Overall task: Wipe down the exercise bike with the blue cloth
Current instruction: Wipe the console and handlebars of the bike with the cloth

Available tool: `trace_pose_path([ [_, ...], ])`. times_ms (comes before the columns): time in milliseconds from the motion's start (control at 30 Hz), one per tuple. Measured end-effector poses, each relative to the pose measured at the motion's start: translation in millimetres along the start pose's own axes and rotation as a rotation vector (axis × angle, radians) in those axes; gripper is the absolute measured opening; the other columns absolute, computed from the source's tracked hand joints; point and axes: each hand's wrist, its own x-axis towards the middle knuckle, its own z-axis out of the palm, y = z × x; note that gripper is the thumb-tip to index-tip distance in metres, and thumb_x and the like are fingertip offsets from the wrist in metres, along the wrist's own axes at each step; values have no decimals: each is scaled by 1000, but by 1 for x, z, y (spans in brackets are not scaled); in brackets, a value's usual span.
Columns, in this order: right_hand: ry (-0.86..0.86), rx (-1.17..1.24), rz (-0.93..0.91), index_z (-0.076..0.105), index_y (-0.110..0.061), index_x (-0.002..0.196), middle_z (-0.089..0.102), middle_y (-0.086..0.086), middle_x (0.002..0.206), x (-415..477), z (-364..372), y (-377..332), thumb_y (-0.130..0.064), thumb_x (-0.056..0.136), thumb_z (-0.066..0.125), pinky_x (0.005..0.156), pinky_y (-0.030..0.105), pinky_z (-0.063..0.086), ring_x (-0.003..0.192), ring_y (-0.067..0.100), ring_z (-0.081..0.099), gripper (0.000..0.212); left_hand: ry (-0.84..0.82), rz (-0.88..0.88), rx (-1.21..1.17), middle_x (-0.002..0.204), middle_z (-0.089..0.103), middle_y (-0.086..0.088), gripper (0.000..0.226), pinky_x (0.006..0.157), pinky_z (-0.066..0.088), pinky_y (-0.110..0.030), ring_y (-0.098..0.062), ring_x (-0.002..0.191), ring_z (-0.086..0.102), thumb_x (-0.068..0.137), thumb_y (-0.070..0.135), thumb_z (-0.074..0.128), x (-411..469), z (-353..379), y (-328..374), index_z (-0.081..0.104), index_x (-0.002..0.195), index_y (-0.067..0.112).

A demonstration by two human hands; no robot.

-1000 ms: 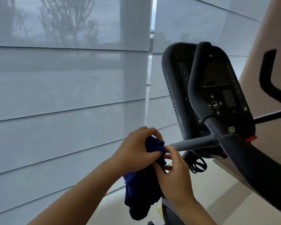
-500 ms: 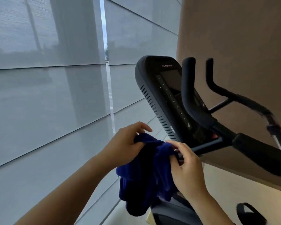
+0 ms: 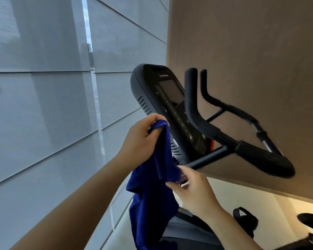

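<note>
The exercise bike's black console (image 3: 163,105) stands tilted in the middle of the view, with curved black handlebars (image 3: 242,141) to its right. A dark blue cloth (image 3: 152,186) hangs in front of the console's lower left edge. My left hand (image 3: 141,139) grips the cloth's top corner beside the console's vented side. My right hand (image 3: 193,188) pinches the cloth's right edge just below the grey crossbar (image 3: 206,157). The rest of the cloth drapes downward and hides part of the bike frame.
Grey window blinds (image 3: 52,105) fill the left side. A brown wall panel (image 3: 251,42) rises behind the handlebars. A black pedal strap (image 3: 244,222) and the pale floor (image 3: 224,199) show at lower right.
The view has swung right and the console now faces more toward me. My left hand has lifted its corner of the cloth, spreading the cloth apart from my right hand.
</note>
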Motion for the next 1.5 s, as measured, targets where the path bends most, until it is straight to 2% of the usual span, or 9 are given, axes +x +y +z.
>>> trace_pose_path([
  [100,75,-53,-57,64,-27,85,62,-14,78,2,-6,-1,-25,83,67,58,17,47,74,4,59,4,-34,14,15,79,59,23,32,65,40,-8,3,79,53,93,11,41,3,1,-4,54,86,39],
  [300,220,-35,-67,56,-37,88,65,-16,73,9,-32,-11,-11,87,59,55,14,48,68,0,62,26,-172,93,152,88,57,19,9,68,39,-14,0,82,53,88,28,51,6,1,-11,52,94,35],
  [500,281,-141,-104,58,-24,96,62,-8,89,25,-50,-25,-5,86,61,66,9,49,80,1,60,22,-434,195,507,91,40,23,65,65,34,-10,-1,82,46,63,74,54,15,2,-20,43,119,43],
  [667,355,-167,-114,60,-19,97,63,-4,93,31,-65,-28,-3,85,61,68,2,43,83,0,58,20,-386,295,616,76,37,17,16,58,32,-16,-9,72,44,77,29,63,29,11,-20,59,92,28],
  [1000,832,-283,-178,53,-18,77,52,-2,90,97,-141,-32,9,76,60,61,10,46,70,3,55,28,-52,461,631,100,48,-1,26,56,37,-32,-18,84,49,81,13,57,124,65,33,55,106,18],
  [1133,432,-449,-121,56,-15,112,47,0,126,102,-130,3,-12,89,54,79,-2,34,99,2,50,23,-157,393,763,111,46,-5,32,63,46,-36,-23,100,46,82,11,56,145,94,29,50,113,17],
  [1233,129,-649,-22,24,-16,142,30,1,147,93,-105,35,-43,93,42,103,21,34,130,14,36,58,-232,410,786,112,47,-4,32,73,48,-36,-22,101,45,86,23,55,140,101,11,49,117,20],
  [1367,233,-901,-101,23,-14,140,42,4,136,94,-96,48,-47,92,40,89,28,47,118,16,47,61,-168,536,648,119,45,-2,61,87,46,-33,-20,103,44,78,46,61,110,95,-20,40,130,24],
  [1500,258,-902,-125,29,-13,139,45,5,136,96,-91,54,-44,91,42,89,27,46,118,17,49,58,-151,405,546,144,23,-4,100,101,35,-33,-24,124,35,69,55,69,58,105,-57,10,146,31],
])
